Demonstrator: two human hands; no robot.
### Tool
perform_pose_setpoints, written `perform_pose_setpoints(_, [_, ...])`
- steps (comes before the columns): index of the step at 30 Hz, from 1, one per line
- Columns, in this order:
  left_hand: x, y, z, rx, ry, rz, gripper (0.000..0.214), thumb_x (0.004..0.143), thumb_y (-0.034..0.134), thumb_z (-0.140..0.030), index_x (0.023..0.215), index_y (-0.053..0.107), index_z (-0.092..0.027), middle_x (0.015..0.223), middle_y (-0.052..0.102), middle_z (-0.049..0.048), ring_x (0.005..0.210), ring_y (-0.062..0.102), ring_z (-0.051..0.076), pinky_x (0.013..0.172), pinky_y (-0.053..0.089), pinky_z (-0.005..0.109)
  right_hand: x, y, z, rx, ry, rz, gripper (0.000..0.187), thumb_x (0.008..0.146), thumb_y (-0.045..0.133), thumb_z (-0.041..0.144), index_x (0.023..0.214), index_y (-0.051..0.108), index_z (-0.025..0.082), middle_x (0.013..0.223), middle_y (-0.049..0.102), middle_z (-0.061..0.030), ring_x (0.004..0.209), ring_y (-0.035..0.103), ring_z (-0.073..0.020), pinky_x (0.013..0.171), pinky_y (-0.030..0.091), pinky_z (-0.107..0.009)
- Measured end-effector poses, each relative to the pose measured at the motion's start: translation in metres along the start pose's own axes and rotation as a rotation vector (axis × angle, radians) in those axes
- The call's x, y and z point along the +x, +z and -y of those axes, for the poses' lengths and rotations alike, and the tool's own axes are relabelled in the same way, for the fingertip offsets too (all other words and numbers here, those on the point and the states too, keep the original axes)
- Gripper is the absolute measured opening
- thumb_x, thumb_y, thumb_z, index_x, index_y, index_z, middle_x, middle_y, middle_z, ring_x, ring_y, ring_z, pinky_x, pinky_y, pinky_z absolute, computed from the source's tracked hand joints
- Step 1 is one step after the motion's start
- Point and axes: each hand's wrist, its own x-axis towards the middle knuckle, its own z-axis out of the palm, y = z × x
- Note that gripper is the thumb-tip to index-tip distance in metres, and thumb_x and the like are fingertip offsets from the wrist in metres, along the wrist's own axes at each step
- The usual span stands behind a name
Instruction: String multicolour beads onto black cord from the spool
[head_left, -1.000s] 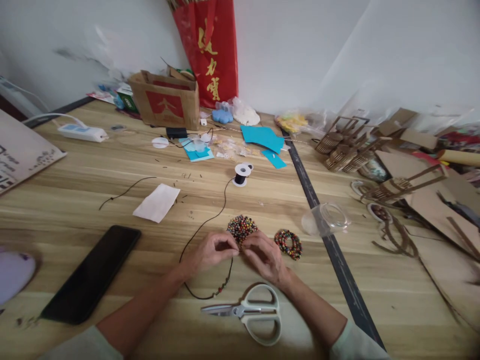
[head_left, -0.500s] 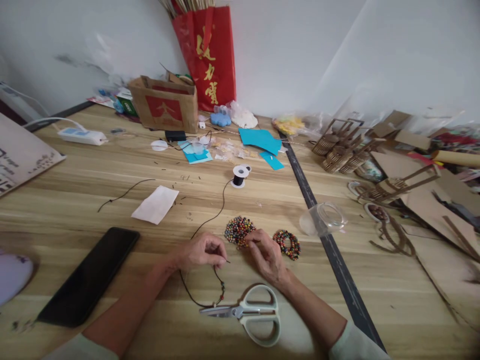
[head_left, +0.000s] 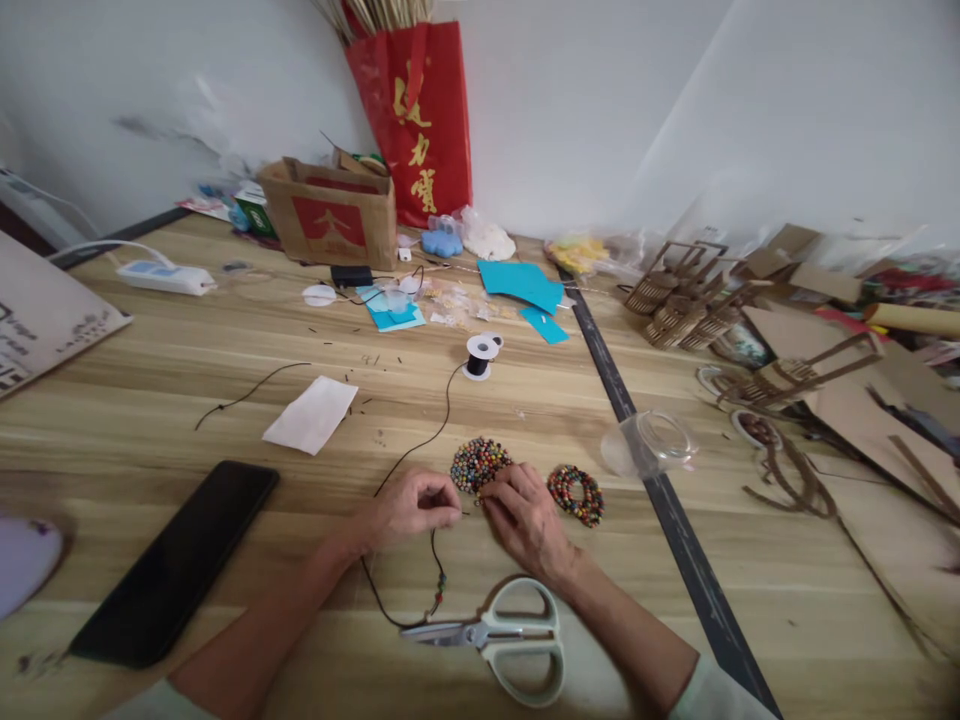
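Nearest us, close to the worktop's (head_left: 405, 390) near edge, the scissors (head_left: 484, 633) lie with their blades toward the left edge. Just beyond the blades, a few threaded beads (head_left: 441, 588) hang on a looped black cord (head_left: 448, 405), and the phone (head_left: 180, 560) rests toward the near left corner. Our left hand (head_left: 416, 507) pinches the cord between thumb and forefinger, its tip poking out to the right. Our right hand (head_left: 529, 515) has its fingertips bunched at the near side of the bead pile (head_left: 478, 465); we cannot tell whether they grip a bead. To the pile's right, we see a ring of beads (head_left: 589, 508). Farther in, toward the left edge, lies a white paper (head_left: 311, 415); past the pile stands the spool (head_left: 477, 365), the cord running from it. Along the far edge, we see blue sheets (head_left: 521, 283), a brown paper bag (head_left: 330, 215) and a red bag (head_left: 427, 120).
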Motion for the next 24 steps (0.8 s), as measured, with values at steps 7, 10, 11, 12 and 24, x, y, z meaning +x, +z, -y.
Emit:
perform_pose_setpoints(7, [0.002, 0.010, 0.002, 0.027, 0.020, -0.065, 0.017, 0.073, 0.066, -0.031, 0.069, 0.062, -0.015, 0.063, 0.058, -0.0005, 0.061, 0.050, 0.012, 0.058, 0.039, 0.022, -0.001, 0.002, -0.002, -0.012, -0.025, 0.021, 0.015, 0.095, 0.052, 0.015, 0.098, 0.065, 0.020, 0.090, 0.063, -0.0082, 0.084, 0.053, -0.0221, 0.075, 0.044, -0.039])
perform_pose_setpoints(10, [0.002, 0.012, 0.002, 0.053, 0.025, -0.081, 0.014, 0.073, 0.064, -0.027, 0.069, 0.062, -0.015, 0.064, 0.058, -0.0006, 0.061, 0.050, 0.012, 0.058, 0.039, 0.022, 0.000, 0.001, -0.001, -0.016, -0.021, 0.024, 0.014, 0.095, 0.052, 0.015, 0.098, 0.065, 0.019, 0.090, 0.063, -0.0085, 0.085, 0.053, -0.0224, 0.075, 0.044, -0.039])
perform_pose_setpoints(11, [0.002, 0.012, 0.002, 0.061, 0.021, -0.081, 0.013, 0.073, 0.063, -0.027, 0.069, 0.062, -0.015, 0.063, 0.058, -0.0008, 0.060, 0.049, 0.012, 0.057, 0.039, 0.022, 0.000, 0.000, -0.001, -0.021, -0.020, 0.027, 0.014, 0.095, 0.051, 0.015, 0.098, 0.065, 0.019, 0.089, 0.063, -0.0084, 0.084, 0.053, -0.0224, 0.075, 0.043, -0.039])
perform_pose_setpoints(12, [0.002, 0.013, 0.001, 0.067, 0.018, -0.083, 0.012, 0.073, 0.063, -0.026, 0.068, 0.062, -0.015, 0.063, 0.058, -0.0009, 0.060, 0.049, 0.012, 0.057, 0.039, 0.022, 0.001, 0.000, -0.001, -0.026, -0.021, 0.030, 0.014, 0.095, 0.051, 0.016, 0.097, 0.065, 0.018, 0.089, 0.063, -0.0084, 0.084, 0.052, -0.0224, 0.074, 0.043, -0.038])
perform_pose_setpoints(24, [0.003, 0.013, 0.001, 0.086, 0.048, -0.083, 0.012, 0.074, 0.063, -0.026, 0.067, 0.062, -0.015, 0.062, 0.057, -0.0015, 0.059, 0.048, 0.011, 0.057, 0.039, 0.021, 0.001, 0.001, 0.000, -0.100, -0.023, 0.064, 0.014, 0.097, 0.049, 0.017, 0.092, 0.062, 0.017, 0.087, 0.062, -0.0085, 0.083, 0.051, -0.0230, 0.074, 0.040, -0.037])
